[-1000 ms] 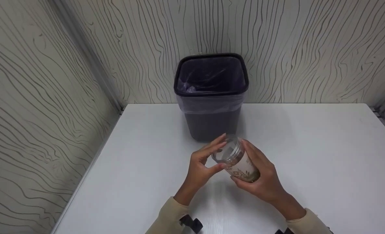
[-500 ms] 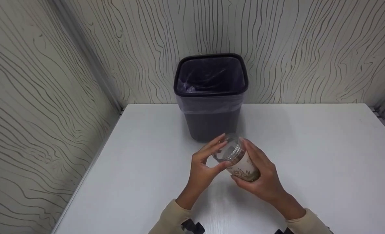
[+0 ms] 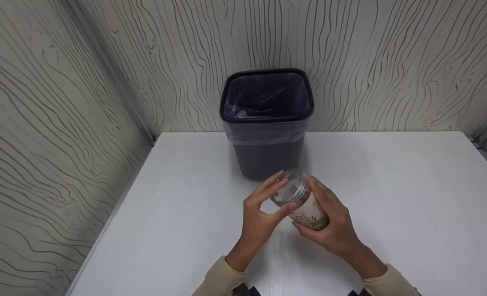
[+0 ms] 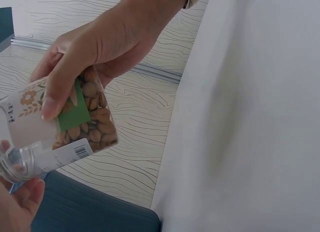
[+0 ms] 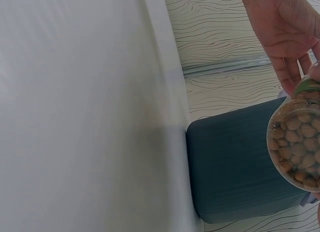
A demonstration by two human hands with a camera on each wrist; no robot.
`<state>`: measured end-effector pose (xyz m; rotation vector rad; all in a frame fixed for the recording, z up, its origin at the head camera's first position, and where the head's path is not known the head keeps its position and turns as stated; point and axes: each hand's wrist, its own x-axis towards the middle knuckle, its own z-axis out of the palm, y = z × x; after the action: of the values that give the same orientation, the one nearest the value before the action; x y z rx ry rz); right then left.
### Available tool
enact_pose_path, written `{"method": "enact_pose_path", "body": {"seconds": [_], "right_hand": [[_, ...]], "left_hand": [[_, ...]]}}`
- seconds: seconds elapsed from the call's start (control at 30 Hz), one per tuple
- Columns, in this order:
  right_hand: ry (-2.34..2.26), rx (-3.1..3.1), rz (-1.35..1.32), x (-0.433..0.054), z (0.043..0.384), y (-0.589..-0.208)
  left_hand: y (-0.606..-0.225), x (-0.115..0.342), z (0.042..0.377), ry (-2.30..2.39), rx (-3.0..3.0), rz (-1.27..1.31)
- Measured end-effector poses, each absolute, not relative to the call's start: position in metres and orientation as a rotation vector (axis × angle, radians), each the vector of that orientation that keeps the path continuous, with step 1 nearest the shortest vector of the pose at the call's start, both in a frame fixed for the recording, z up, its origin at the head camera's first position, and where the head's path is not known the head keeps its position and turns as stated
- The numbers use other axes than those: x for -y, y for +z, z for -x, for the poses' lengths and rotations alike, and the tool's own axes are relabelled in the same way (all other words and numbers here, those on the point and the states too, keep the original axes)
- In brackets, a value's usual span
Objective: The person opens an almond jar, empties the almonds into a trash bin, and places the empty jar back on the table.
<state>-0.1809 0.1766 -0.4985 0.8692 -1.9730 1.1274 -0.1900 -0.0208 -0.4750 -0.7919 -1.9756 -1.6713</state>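
Almond jar (image 3: 309,211) tilts above the desk (image 3: 177,205), in front of the bin (image 3: 268,160). The person's right grip (image 3: 334,226) clasps its body, while the left grip (image 3: 260,211) holds its clear top (image 3: 291,190) between thumb and fingers.

Forearms covered by plain beige fabric: left sleeve (image 3: 222,276), right sleeve (image 3: 388,281). Black, blocky hardware seen below both cuffs, left fitting (image 3: 245,290) and right fitting (image 3: 362,292), partly cropped. Left hand (image 3: 260,213) and right hand (image 3: 334,225) left bare to above the wrists.
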Motion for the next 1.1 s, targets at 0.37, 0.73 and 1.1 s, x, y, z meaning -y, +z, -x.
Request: {"method": "enact_pose_path", "body": {"seconds": [0.37, 0.73, 1.1], "right_hand": [[1.127, 1.959, -0.878, -0.175, 0.18, -0.497], [1.145, 1.94, -0.909, -0.173, 0.178, -0.494], [1.128, 1.935, -0.903, -0.172, 0.177, -0.492]], "left_hand": [[-0.476, 0.021, 0.191, -1.614, 1.955, 0.86], [-0.483, 0.033, 0.205, -1.687, 1.889, 1.062], [-0.483, 0.033, 0.206, -1.653, 1.881, 1.044]]}}
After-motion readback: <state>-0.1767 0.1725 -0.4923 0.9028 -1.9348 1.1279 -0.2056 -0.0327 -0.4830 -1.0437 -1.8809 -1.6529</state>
